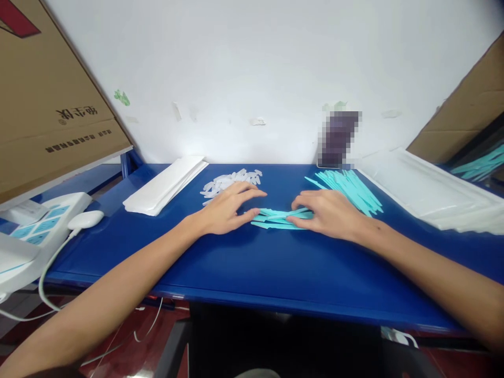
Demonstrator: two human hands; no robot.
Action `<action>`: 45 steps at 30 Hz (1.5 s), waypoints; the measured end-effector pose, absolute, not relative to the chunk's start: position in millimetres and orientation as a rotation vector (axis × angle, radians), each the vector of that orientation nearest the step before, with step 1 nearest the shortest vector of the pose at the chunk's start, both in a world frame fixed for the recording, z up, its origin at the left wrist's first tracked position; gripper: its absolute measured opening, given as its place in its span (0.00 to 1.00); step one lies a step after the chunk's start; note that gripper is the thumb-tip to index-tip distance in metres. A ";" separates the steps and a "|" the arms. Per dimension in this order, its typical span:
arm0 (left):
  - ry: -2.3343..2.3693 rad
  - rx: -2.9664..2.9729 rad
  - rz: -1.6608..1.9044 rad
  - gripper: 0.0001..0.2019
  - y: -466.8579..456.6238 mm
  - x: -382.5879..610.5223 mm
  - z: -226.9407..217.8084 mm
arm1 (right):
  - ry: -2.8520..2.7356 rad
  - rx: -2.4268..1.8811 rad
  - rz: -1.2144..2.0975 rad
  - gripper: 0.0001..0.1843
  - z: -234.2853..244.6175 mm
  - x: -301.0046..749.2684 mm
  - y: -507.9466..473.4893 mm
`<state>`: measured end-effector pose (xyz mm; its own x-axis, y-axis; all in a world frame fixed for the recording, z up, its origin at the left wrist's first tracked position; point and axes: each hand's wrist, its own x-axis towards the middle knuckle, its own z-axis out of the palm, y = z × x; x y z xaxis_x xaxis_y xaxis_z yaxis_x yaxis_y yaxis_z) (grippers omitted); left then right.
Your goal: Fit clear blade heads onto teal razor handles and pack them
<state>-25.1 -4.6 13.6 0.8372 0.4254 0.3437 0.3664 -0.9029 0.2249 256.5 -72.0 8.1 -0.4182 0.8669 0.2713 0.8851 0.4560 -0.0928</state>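
Observation:
A small bundle of teal strips (277, 217) lies on the blue table (252, 268) between both hands. My left hand (227, 208) rests at the bundle's left end, fingers stretched and slightly spread, thumb touching the strips. My right hand (327, 212) covers the bundle's right end with curled fingers pressing on the strips. A larger pile of loose teal strips (350, 190) lies just behind my right hand. A heap of small white plastic pieces (228, 182) sits behind my left hand.
A stack of white sleeves (165, 186) lies at the back left, and white trays (429, 191) at the right. Cardboard boxes (47, 105) lean at both sides. A white device (35, 231) with a cable sits at the left. A blurred dark object (337, 139) stands against the wall.

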 end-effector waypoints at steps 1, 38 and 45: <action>0.585 2.858 0.558 0.22 -7.9 -22.3 12.5 | -2.396 -1.520 -0.127 0.19 7.6 255.7 -72.3; 0.552 2.897 0.906 0.13 2.7 -25.9 9.9 | -2.591 -1.254 0.152 0.12 10.7 246.4 -84.6; 0.683 2.760 0.660 0.15 -0.8 -25.3 10.7 | -2.639 -1.140 0.158 0.11 10.5 242.9 -89.0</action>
